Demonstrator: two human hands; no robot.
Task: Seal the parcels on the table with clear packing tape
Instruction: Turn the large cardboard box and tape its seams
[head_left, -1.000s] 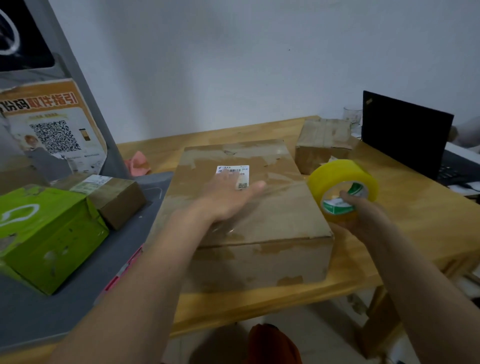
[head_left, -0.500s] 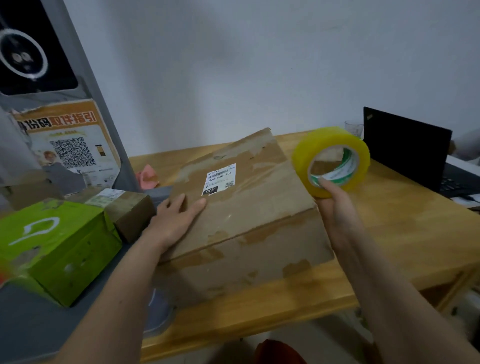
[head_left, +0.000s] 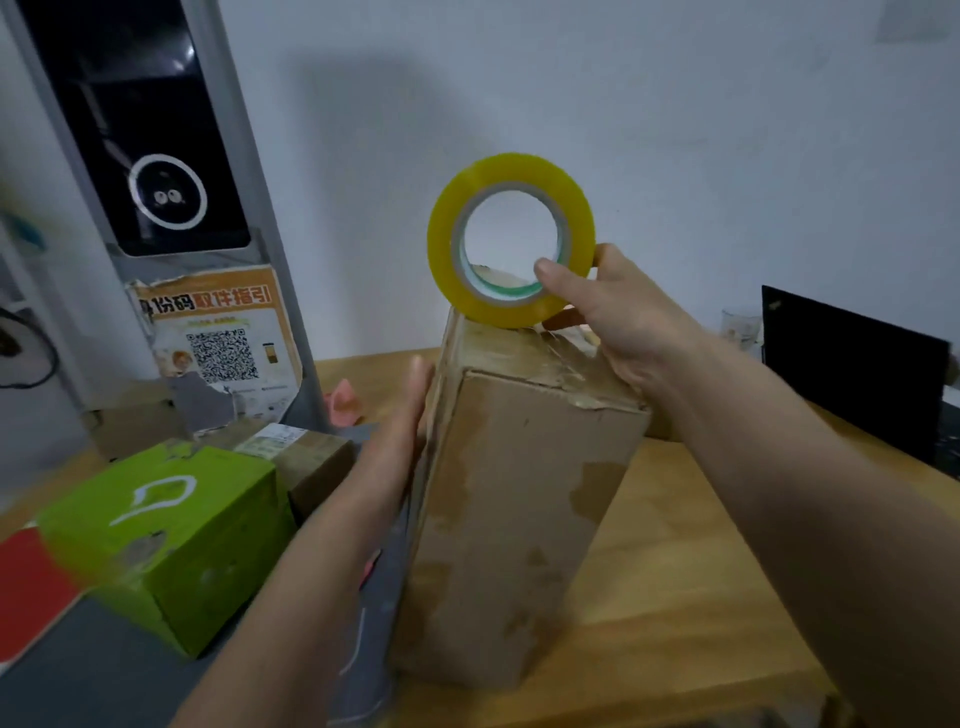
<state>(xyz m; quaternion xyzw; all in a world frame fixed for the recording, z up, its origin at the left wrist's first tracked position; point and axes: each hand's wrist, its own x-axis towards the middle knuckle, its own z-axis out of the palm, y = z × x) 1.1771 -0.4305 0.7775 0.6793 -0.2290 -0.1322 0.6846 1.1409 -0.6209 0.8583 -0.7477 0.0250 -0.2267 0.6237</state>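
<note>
I see the brown parcel (head_left: 519, 509) standing on end on the desk (head_left: 675, 597), scuffed, its top flaps closed. My right hand (head_left: 618, 322) grips the yellowish tape roll (head_left: 511, 239) on its top edge. My left hand (head_left: 402, 441) presses flat, fingers straight, against its left side.

Dim, flat indoor light; my right hand (head_left: 618, 312) and the tape roll (head_left: 511, 240) it holds throw a soft broad shadow on the wall (head_left: 727, 130) behind. Green box (head_left: 171, 535) left of my left hand (head_left: 410, 410) is motion-blurred. Wide-angle bends the frame edges; no glare.
</note>
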